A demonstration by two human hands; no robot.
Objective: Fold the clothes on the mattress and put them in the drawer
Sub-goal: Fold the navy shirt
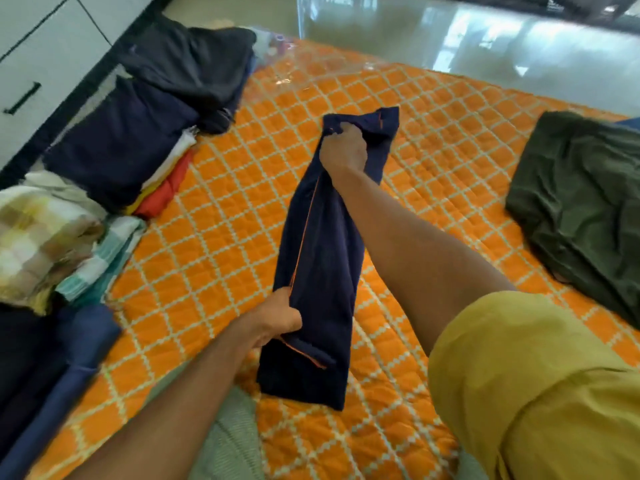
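Navy garment point(322, 258) stretched lengthwise from frame centre toward lower middle. Far end bunched in right hand point(343, 150), fingers curled tight. Near edge pinched by left hand point(277, 318).

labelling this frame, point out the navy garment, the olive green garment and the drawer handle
navy garment point(322, 258): head view, middle of the folded length
olive green garment point(581, 188): head view, centre of the cloth
drawer handle point(22, 98): head view, middle of the black bar

Mustard-yellow short sleeve point(540, 375), bare forearms

Glossy pale floor point(450, 39) reflecting daylight, white cabinet point(38, 64) with black handle point(22, 98), perhaps drawers
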